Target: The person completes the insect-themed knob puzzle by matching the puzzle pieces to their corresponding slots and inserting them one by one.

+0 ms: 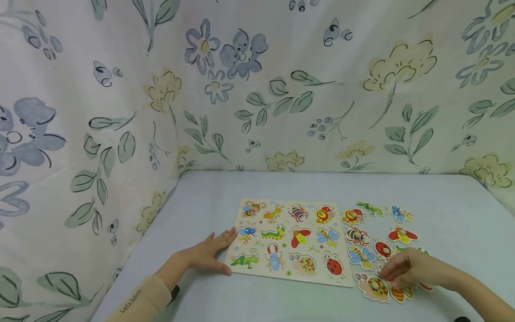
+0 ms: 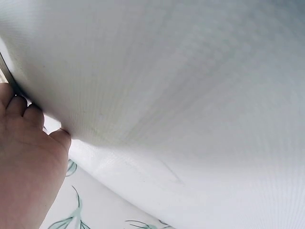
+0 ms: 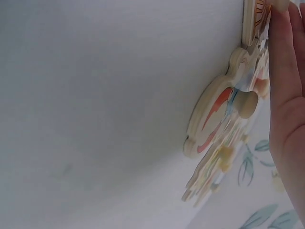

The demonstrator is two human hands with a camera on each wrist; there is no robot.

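The puzzle board [image 1: 290, 252] looks like smooth printed wood; toward three o'clock, insect pieces [image 3: 209, 117] show pale wooden edges and smooth wooden knobs [image 3: 246, 105]. Matt counter [image 1: 289, 302]; at twelve, printed cloth [image 1: 281, 129].

Soft, even light in head view; right wrist view dim, hazy

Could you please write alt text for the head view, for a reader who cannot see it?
A person's right-hand grip is over loose bug and snail puzzle pieces; the left-hand grip rests at the edge of a board with matching pictures. Behind the white table hangs flower-patterned cloth.
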